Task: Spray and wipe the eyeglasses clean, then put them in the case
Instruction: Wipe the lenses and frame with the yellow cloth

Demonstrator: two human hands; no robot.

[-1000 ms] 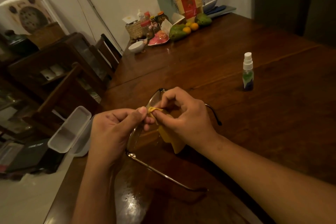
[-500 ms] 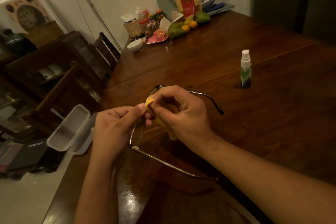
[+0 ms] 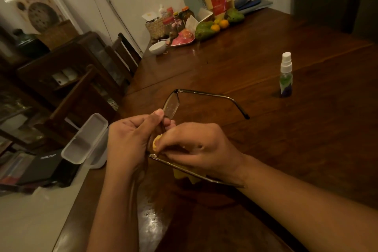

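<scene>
The thin-framed eyeglasses [image 3: 172,104] are held above the wooden table [image 3: 266,129] with both temples unfolded. My left hand [image 3: 131,139] pinches the frame near its middle, thumb on top. My right hand [image 3: 196,147] pinches a yellow cloth [image 3: 155,143] against the near lens; more of the cloth hangs below the hand. The far lens stands bare. A small spray bottle [image 3: 286,75] with a white top stands upright to the right, well apart from both hands. An open white glasses case [image 3: 86,139] lies at the table's left edge.
At the far end of the table are a white bowl [image 3: 158,47], a pink dish, fruit [image 3: 204,29], jars and a woven basket [image 3: 156,27]. Dark wooden chairs [image 3: 77,92] stand along the left side. The floor drops off left of the case.
My right hand with the cloth has moved from the far lens down to the near lens. The glasses have turned, so the far lens and its temple now show.
</scene>
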